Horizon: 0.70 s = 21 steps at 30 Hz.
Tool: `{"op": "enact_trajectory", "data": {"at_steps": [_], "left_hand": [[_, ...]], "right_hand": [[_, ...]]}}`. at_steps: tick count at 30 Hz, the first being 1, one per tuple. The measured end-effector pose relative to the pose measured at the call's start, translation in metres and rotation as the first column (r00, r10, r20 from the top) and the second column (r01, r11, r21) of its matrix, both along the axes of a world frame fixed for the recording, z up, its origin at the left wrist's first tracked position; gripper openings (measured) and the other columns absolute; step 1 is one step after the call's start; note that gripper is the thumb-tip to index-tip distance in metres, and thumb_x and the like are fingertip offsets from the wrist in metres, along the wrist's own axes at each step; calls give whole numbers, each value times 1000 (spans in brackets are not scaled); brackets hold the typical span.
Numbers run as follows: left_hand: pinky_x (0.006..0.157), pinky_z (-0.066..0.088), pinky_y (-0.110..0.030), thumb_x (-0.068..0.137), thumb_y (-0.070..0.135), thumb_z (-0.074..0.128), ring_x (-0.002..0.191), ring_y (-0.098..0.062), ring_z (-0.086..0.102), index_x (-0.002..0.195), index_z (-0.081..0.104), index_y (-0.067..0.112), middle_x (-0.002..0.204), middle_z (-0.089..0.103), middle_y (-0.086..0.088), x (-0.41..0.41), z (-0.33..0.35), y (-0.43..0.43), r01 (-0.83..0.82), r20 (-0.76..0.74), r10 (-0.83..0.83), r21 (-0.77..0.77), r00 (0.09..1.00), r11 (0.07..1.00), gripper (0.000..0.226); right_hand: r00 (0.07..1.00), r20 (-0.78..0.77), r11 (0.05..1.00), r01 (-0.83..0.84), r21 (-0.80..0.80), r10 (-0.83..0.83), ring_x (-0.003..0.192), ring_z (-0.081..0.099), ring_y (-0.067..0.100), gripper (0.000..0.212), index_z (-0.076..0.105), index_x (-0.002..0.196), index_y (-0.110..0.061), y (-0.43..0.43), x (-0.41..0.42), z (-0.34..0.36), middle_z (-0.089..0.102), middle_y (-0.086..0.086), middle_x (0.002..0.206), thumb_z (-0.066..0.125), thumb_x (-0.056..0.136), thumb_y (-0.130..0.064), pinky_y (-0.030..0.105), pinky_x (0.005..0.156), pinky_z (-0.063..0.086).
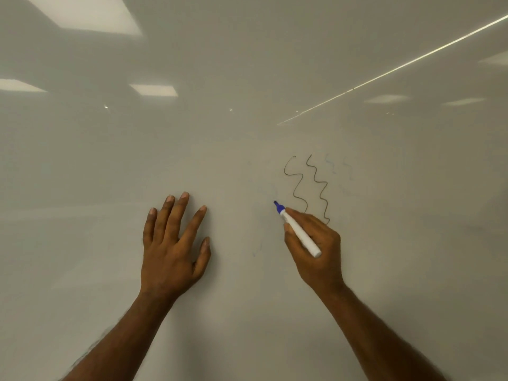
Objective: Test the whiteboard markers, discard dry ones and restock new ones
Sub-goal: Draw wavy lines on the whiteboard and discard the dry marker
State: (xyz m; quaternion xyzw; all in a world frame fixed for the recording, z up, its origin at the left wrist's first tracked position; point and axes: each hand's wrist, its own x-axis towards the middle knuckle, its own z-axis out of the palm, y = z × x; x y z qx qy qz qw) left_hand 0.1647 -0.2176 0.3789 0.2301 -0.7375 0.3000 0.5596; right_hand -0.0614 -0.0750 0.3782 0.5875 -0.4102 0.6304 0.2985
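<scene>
Head view, marker [298, 229] diagonal, tip up-left

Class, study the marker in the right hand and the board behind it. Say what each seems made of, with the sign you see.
Marker: probably plastic, smooth and slightly shiny; the white barrel is even in colour, with a blue collar. Board: hard and glossy, perhaps coated steel or glass, I cannot tell which; it mirrors the ceiling lights.
</scene>
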Motion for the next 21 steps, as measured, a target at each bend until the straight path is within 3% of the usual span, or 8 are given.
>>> {"op": "enact_trajectory", "data": {"at_steps": [2,6,9,13,15,18,21], "left_hand": [[117,21,-57,90,37,53,146,-35,25,140,52,13,156,32,-17,-2,-5,1,3,2,-3,2,1000,1000,56],[117,20,-58,90,38,53,147,-35,24,140,52,13,156,31,-16,-6,-17,6,8,5,-8,19,1000,1000,56],[116,21,-59,89,36,56,147,-35,25,140,52,14,156,31,-16,-8,-28,9,17,14,-18,35,1000,999,56],[115,23,-58,88,33,59,145,-35,28,139,53,12,154,34,-17,-12,-49,19,48,22,-50,76,999,996,55],[114,26,-55,86,31,61,143,-34,33,135,57,12,152,39,-16,-13,-64,26,79,16,-81,111,997,991,53],[106,33,-47,83,26,64,131,-31,46,124,65,12,140,52,-13,-17,-97,40,132,14,-137,179,991,975,43],[93,37,-41,83,25,61,114,-29,55,112,68,13,123,59,-10,-20,-143,53,180,67,-208,292,976,939,32]], "right_hand": [[995,-76,997,68,44,-64,87,69,13,29,69,115,-2,3,0,-17,73,4,103,64,91,-18,35,71,58],[997,20,995,78,64,-79,81,69,13,29,71,111,-2,11,-6,-42,73,3,97,64,90,-21,36,66,58],[995,-14,986,97,139,-96,76,67,11,28,71,111,-5,16,-1,-58,73,0,95,63,90,-23,35,62,56],[986,165,977,-71,200,38,84,70,13,24,71,111,-14,24,6,-73,73,-9,99,67,88,-12,35,70,59],[932,330,950,-227,215,148,82,70,16,24,70,107,-21,31,13,-83,73,-13,97,68,85,-10,30,70,59],[778,578,880,-430,203,247,69,68,19,16,70,95,-9,40,22,-110,73,3,87,66,80,-11,30,58,55],[641,715,817,-550,176,277,63,67,20,13,63,89,-3,48,29,-141,71,14,78,63,76,-5,30,51,51]]}}
